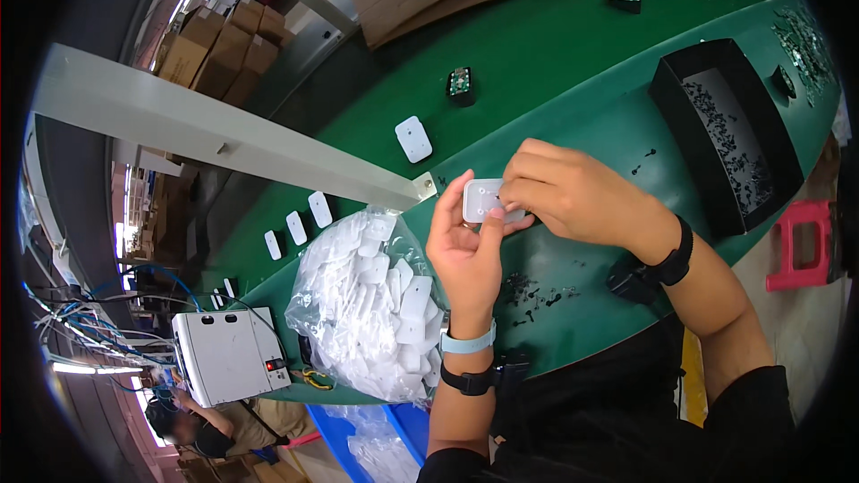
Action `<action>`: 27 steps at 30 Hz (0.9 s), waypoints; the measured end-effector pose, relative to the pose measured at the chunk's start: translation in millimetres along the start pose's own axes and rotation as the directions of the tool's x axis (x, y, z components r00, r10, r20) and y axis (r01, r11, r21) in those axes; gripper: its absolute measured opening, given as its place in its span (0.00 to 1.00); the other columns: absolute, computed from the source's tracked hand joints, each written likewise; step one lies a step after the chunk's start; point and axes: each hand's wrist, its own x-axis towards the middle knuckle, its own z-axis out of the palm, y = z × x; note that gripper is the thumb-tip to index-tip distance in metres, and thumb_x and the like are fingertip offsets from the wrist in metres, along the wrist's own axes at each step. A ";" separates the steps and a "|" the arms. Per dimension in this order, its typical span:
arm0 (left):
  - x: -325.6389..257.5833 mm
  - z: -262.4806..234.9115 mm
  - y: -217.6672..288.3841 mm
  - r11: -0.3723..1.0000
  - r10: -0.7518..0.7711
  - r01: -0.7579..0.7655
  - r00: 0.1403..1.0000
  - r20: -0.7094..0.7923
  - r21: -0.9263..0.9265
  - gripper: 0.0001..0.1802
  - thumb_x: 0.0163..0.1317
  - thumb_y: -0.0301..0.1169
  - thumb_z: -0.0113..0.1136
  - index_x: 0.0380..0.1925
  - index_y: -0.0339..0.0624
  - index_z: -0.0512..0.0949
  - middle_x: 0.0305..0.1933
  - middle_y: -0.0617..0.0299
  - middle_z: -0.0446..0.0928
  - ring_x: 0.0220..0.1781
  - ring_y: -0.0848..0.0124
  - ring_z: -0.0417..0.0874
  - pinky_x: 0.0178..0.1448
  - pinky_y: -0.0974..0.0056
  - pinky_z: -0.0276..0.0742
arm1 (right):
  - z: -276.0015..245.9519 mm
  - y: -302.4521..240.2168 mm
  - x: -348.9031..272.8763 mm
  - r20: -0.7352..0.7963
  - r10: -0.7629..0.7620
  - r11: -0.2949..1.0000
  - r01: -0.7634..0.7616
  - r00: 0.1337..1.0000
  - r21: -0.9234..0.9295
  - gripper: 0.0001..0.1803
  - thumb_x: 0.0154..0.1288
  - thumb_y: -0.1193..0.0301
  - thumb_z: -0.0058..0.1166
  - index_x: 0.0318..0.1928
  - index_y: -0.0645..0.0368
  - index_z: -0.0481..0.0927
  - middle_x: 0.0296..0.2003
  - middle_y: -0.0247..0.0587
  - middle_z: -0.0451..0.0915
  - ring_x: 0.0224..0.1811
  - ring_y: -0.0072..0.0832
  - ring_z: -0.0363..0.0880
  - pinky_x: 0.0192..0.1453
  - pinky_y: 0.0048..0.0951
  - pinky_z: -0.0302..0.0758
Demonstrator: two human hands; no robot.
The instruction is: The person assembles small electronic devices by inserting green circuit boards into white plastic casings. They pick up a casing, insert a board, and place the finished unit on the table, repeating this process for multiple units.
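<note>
My left hand (465, 259) grips a white plastic cover plate (479, 200) with rounded corners and small holes, its thumb lying across the lower edge. Over the plate's right part, my right hand (573, 193) is closed in a pinch against its face; whatever sits between the fingertips is too small and hidden to name. Small black parts (528, 293) lie scattered on the green table below my hands. To the left of my left wrist stands a clear plastic bag (309, 300) full of similar white plates (413, 297).
A black bin (667, 89) of small black parts stands at right. White plates (413, 139) and black housings with circuit boards (460, 87) sit on the green belt beyond. A metal post (268, 143) slants across the left, above a white box-shaped device (224, 353). A red stool (799, 246) stands far right.
</note>
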 end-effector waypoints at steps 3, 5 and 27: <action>-1.9 -3.1 -1.2 0.999 0.031 -0.031 0.999 -0.008 -0.006 0.24 0.66 0.15 0.54 0.62 0.29 0.66 0.51 0.46 0.77 0.50 0.60 0.85 0.46 0.54 0.92 | -1.2 -4.0 0.8 -0.012 0.068 0.995 -0.066 0.998 0.079 0.12 0.52 0.82 0.62 0.38 0.63 0.77 0.34 0.39 0.73 0.38 0.37 0.75 0.40 0.33 0.77; -2.5 -3.6 -1.1 0.999 0.044 -0.044 0.999 -0.014 -0.021 0.23 0.66 0.15 0.54 0.60 0.30 0.66 0.50 0.47 0.78 0.50 0.60 0.85 0.46 0.54 0.92 | -0.2 -13.4 6.7 -0.091 0.232 0.939 -0.198 0.968 0.283 0.15 0.54 0.82 0.63 0.43 0.64 0.76 0.36 0.40 0.76 0.40 0.36 0.77 0.41 0.31 0.78; 14.2 -32.5 -5.1 0.977 -0.157 0.117 0.960 -0.231 -0.177 0.13 0.68 0.20 0.53 0.51 0.31 0.71 0.46 0.50 0.80 0.40 0.64 0.85 0.34 0.65 0.84 | 52.4 94.2 80.8 0.036 0.535 0.839 -0.526 0.844 -0.138 0.22 0.58 0.69 0.68 0.54 0.52 0.78 0.52 0.45 0.76 0.45 0.37 0.79 0.50 0.35 0.78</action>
